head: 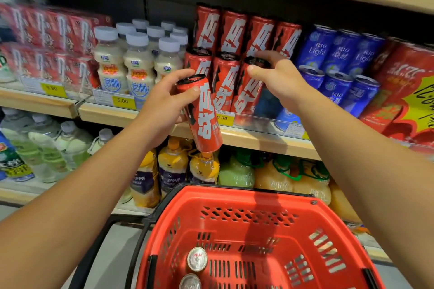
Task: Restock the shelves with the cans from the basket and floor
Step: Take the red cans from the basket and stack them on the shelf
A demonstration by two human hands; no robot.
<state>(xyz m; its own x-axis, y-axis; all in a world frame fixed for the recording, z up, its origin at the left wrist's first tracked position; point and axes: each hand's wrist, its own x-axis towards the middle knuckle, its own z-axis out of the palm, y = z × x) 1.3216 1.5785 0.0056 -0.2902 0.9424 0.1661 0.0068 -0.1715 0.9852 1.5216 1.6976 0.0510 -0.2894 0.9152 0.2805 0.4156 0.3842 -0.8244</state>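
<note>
My left hand (168,98) grips a tall red can (203,119) with white lettering, tilted, in front of the middle shelf's edge (258,138). My right hand (277,77) clasps the top of another red can (246,91) standing at the right end of the front row on that shelf. More red cans (234,30) stand stacked behind and beside it. Below, the red plastic basket (234,197) holds two upright cans, silver tops (197,258) showing near its lower left.
Blue cans (338,70) stand right of the red ones, white bottles (138,63) left, red cartons (47,37) farther left. Juice bottles (204,169) fill the lower shelf. Yellow price tags (122,100) line the shelf edge. Grey floor lies left of the basket.
</note>
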